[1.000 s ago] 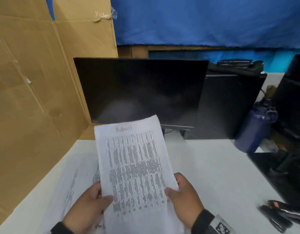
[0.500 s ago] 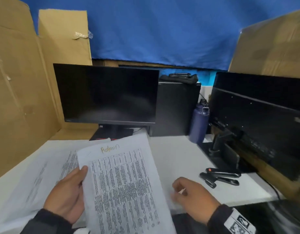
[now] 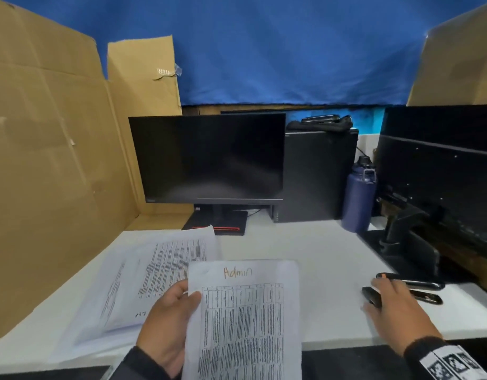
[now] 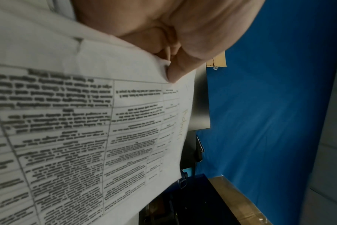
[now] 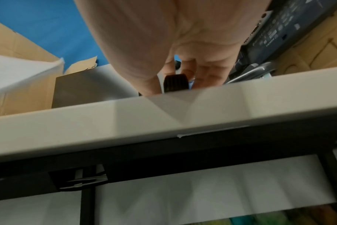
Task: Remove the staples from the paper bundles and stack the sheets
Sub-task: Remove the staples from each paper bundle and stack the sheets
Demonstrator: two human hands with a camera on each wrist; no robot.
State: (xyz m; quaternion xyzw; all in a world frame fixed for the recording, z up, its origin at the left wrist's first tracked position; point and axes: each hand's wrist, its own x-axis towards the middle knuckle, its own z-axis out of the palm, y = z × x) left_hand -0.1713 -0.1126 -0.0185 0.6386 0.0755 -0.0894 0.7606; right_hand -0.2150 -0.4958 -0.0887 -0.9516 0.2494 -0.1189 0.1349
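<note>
My left hand (image 3: 168,325) holds a printed paper bundle (image 3: 245,325) marked "Admin" by its left edge, above the near edge of the white desk (image 3: 319,283). In the left wrist view the thumb (image 4: 175,73) presses on the bundle (image 4: 87,137) near its top corner. No staple can be made out. My right hand (image 3: 396,311) is down on a black staple remover (image 3: 372,297) at the desk's right side. The right wrist view shows thumb and fingers of that hand (image 5: 183,71) closed round its ribbed end (image 5: 175,83). Loose printed sheets (image 3: 160,270) lie spread on the left.
A second long black tool (image 3: 409,283) lies just beyond the right hand. A dark monitor (image 3: 209,157), a black computer case (image 3: 316,174) and a blue bottle (image 3: 359,196) stand at the back. Another monitor (image 3: 440,174) fills the right. Cardboard (image 3: 44,160) walls the left.
My right hand let go of the bundle and swung right onto the staple remover. The left hand lowered the bundle toward the near edge. The head view turned right and up.
</note>
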